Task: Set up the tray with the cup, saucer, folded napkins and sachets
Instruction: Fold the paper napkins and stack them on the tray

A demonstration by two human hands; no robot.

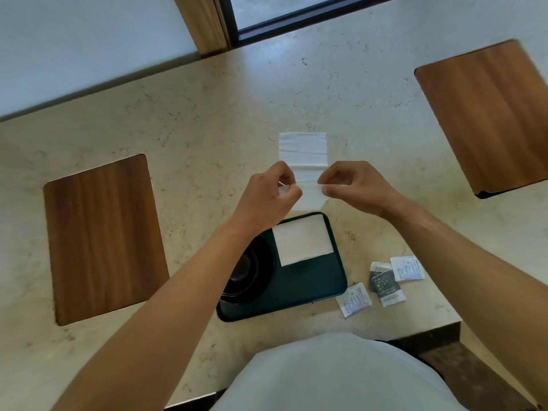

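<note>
A white napkin (303, 149) lies stretched out on the stone counter just beyond the tray. My left hand (271, 192) pinches its left edge and my right hand (353, 185) pinches its right edge, near the napkin's near end. The dark tray (323, 280) sits close to me, with a folded white napkin (301, 243) on its far part. A black cup on a black saucer (246, 271) stands in the tray's left part, half hidden by my left forearm. Several sachets (382, 284) lie loose on the counter right of the tray.
A wooden board (100, 238) is set into the counter at the left and another wooden board (492, 114) at the far right. The wall and a window frame (237, 22) run along the back. The counter's near right corner (453, 324) drops off beside my body.
</note>
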